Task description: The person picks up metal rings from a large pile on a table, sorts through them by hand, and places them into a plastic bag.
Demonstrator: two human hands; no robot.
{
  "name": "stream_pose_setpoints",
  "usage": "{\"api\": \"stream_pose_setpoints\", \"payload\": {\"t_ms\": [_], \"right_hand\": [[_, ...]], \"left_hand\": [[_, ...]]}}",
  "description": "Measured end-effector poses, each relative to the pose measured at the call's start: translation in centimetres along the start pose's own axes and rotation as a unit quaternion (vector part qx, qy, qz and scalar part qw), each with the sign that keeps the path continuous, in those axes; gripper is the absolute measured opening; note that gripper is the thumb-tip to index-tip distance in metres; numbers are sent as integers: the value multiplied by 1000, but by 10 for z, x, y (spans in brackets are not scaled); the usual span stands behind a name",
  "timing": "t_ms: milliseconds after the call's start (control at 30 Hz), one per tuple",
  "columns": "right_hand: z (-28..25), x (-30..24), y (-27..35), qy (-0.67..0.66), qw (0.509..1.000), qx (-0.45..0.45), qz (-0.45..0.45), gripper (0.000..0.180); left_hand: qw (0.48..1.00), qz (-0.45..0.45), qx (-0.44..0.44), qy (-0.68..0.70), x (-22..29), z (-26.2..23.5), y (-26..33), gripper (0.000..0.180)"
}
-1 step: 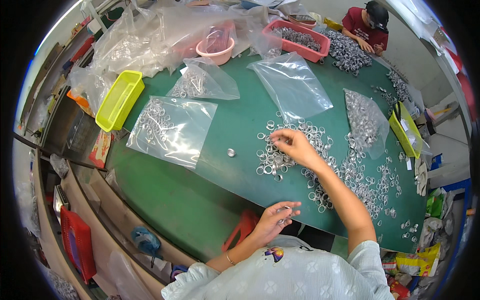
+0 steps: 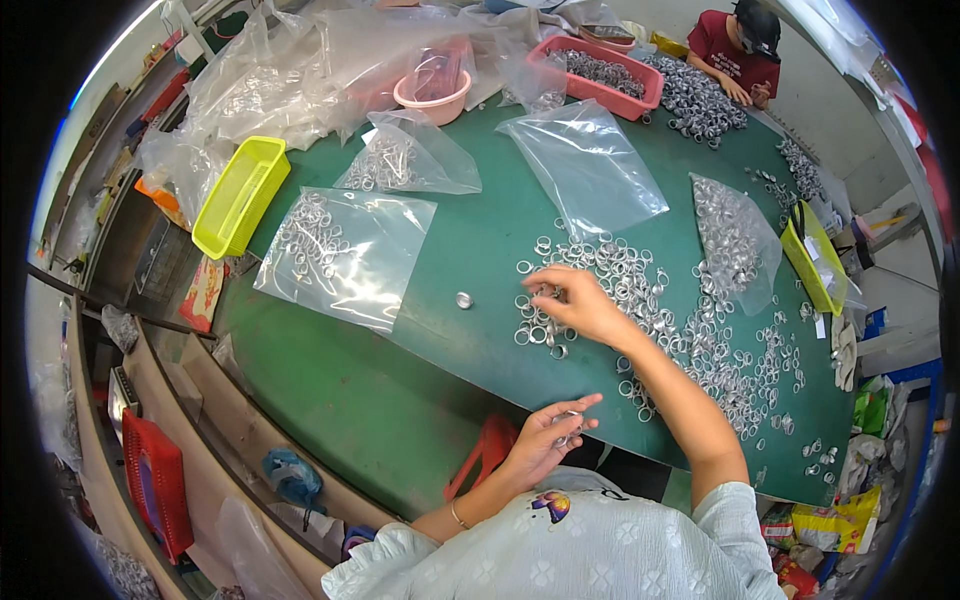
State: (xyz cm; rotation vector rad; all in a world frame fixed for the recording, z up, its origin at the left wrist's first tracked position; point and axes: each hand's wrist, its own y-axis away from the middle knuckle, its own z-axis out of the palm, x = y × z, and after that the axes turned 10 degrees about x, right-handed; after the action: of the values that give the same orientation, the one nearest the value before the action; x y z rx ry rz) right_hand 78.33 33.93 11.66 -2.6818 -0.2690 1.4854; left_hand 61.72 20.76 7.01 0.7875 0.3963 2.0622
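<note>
Many silver rings (image 2: 632, 268) lie heaped on the green tabletop (image 2: 470, 235), with open room just left. The left hand (image 2: 545, 440) cups some by the near edge; the right hand (image 2: 578, 303) curls over the heap, its grasp unclear.

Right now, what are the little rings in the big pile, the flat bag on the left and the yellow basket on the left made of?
Little rings: probably metal; silver-grey with bright glints, though shiny-coated plastic could look similar.
Flat bag: clear, glossy plastic film, it seems; the green table shows through.
Yellow basket: likely moulded plastic; one bright colour all over.
</note>
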Motion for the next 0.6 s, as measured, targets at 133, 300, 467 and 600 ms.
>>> {"api": "stream_pose_setpoints", "payload": {"t_ms": [133, 300, 467, 600], "right_hand": [[63, -7, -17, 67, 977, 75, -187, 36], [93, 21, -38, 103, 980, 90, -142, 20], [38, 14, 16, -509, 807, 62, 292, 16], [18, 23, 70, -615, 687, 61, 381, 17]], "left_hand": [[998, 37, 24, 45, 2, -7, 8, 21], [986, 97, 68, 118, 9, -14, 12, 22], [978, 141, 53, 146, 19, -29, 9, 22], [978, 174, 104, 57, 20, -17, 5, 26]]}}
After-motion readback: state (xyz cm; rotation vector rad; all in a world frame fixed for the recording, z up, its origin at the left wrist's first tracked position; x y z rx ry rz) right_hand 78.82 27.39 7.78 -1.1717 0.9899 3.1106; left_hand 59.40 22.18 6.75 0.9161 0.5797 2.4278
